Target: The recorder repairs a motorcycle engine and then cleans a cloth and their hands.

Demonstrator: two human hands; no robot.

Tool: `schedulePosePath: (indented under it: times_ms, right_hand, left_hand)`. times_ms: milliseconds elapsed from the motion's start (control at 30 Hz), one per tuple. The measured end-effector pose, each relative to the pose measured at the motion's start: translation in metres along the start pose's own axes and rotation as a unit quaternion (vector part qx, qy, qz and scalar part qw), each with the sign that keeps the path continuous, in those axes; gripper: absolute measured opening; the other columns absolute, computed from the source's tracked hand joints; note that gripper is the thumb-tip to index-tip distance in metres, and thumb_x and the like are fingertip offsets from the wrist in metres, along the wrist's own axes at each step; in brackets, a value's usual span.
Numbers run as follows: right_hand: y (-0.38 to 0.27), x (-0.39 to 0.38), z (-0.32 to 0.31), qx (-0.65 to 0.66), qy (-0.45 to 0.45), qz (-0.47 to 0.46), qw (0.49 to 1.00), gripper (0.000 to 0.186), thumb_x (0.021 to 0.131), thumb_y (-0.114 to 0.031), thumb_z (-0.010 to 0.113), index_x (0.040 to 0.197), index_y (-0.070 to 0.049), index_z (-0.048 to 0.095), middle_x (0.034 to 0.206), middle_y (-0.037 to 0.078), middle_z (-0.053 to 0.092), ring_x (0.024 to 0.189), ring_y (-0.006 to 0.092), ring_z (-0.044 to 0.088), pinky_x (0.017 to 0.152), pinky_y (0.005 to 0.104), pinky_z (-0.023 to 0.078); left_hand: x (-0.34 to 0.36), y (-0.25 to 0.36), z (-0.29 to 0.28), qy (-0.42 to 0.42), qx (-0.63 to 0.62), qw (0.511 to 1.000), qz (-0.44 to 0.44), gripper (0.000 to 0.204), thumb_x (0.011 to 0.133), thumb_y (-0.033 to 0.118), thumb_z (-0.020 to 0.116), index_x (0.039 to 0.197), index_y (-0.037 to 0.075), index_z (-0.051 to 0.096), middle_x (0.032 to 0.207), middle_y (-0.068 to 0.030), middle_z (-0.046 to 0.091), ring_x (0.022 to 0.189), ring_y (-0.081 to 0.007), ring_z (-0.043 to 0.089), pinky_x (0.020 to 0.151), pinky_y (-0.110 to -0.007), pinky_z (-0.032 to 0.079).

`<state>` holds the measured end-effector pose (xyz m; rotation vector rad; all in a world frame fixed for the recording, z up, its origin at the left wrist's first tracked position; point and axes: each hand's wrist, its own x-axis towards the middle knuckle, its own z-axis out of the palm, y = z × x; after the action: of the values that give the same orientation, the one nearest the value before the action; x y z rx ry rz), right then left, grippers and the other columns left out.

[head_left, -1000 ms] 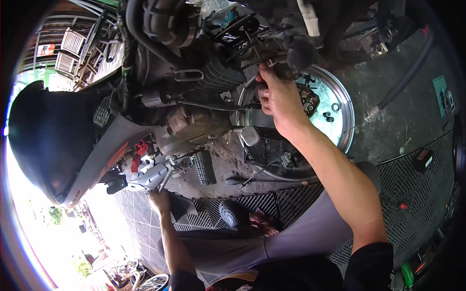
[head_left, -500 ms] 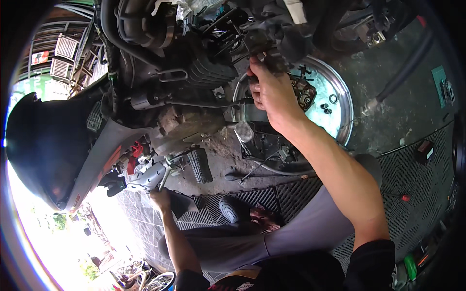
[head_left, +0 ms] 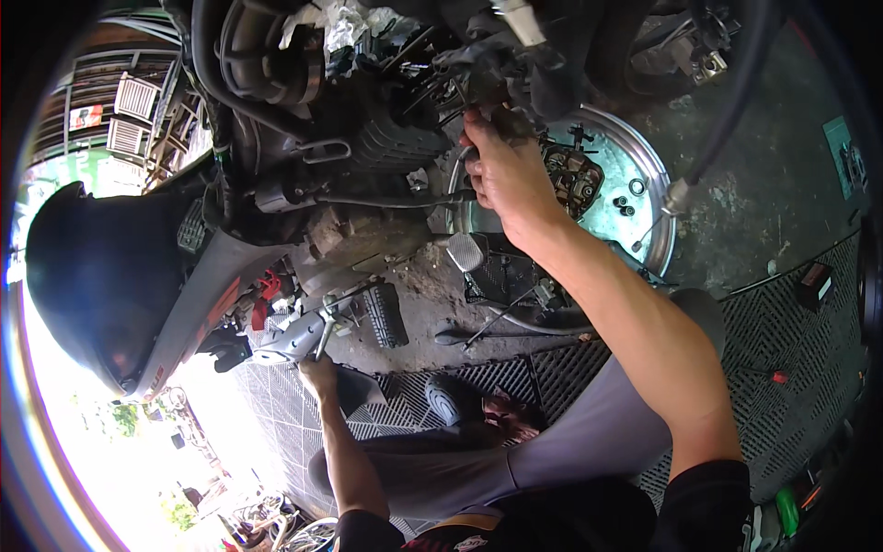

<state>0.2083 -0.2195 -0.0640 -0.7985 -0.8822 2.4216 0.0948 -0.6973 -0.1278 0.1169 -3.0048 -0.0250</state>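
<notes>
My right hand (head_left: 497,175) is closed and raised into the dark underside of the motorcycle, beside the finned engine cylinder (head_left: 386,143); what its fingers grip is hard to make out. My left hand (head_left: 317,375) is closed on a silver metal bar (head_left: 323,337) by the silver bracket (head_left: 290,345) and black footpeg (head_left: 384,313) at lower left. Behind my right wrist lies a round metal tray (head_left: 648,225) holding a dirty engine part (head_left: 575,179), small dark cylinders (head_left: 625,204) and a ring (head_left: 636,186).
A black motorcycle seat (head_left: 101,285) fills the left. A hose (head_left: 722,138) hangs at right. Rubber floor mats (head_left: 773,340) bear a small dark box (head_left: 814,285); green-handled tools (head_left: 786,511) lie at lower right. My leg (head_left: 589,414) rests below.
My right hand has shifted slightly up and left among the engine parts. The whole view has moved a little. My left hand stays on the silver bar.
</notes>
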Motion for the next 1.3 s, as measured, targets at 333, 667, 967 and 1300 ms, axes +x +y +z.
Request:
schedulePosePath:
  times_ms: [333, 667, 967, 1300]
  right_hand:
    - [0.005, 0.000, 0.002, -0.027, 0.015, -0.023, 0.999, 0.023, 0.091, -0.034, 0.058, 0.089, -0.011, 0.054, 0.071, -0.005, 0.048, 0.051, 0.0021, 0.037, 0.040, 0.0193, 0.027]
    - [0.005, -0.003, 0.003, -0.039, 0.015, -0.011, 0.999, 0.026, 0.091, -0.037, 0.057, 0.086, -0.012, 0.053, 0.060, -0.006, 0.041, 0.047, 0.0024, 0.033, 0.040, 0.0188, 0.024]
    - [0.006, -0.004, 0.003, -0.042, 0.015, 0.008, 0.999, 0.030, 0.092, -0.037, 0.056, 0.083, -0.009, 0.052, 0.058, -0.007, 0.038, 0.046, 0.0021, 0.032, 0.040, 0.0191, 0.022]
    - [0.007, -0.006, 0.003, -0.037, 0.010, 0.004, 0.999, 0.029, 0.092, -0.037, 0.056, 0.084, -0.009, 0.051, 0.059, -0.008, 0.038, 0.046, 0.0018, 0.031, 0.040, 0.0192, 0.020]
  left_hand:
    - [-0.006, 0.018, -0.068, 0.018, 0.104, 0.994, -0.010, 0.040, 0.081, 0.036, 0.056, 0.075, -0.001, 0.069, 0.073, -0.0243, 0.064, 0.071, -0.0418, 0.063, 0.067, -0.049, 0.047]
    - [-0.006, 0.013, -0.095, 0.030, 0.065, 0.997, 0.033, 0.046, 0.080, 0.040, 0.062, 0.063, -0.003, 0.060, 0.061, -0.0253, 0.057, 0.057, -0.0423, 0.053, 0.058, -0.050, 0.039]
    - [-0.011, 0.019, -0.103, 0.035, 0.016, 0.998, 0.043, 0.043, 0.077, 0.036, 0.064, 0.062, -0.004, 0.058, 0.059, -0.0255, 0.055, 0.055, -0.0408, 0.053, 0.058, -0.050, 0.039]
    - [-0.011, 0.018, -0.103, 0.030, 0.021, 0.999, 0.029, 0.040, 0.073, 0.035, 0.067, 0.077, -0.005, 0.065, 0.069, -0.0250, 0.061, 0.064, -0.0392, 0.060, 0.063, -0.047, 0.044]
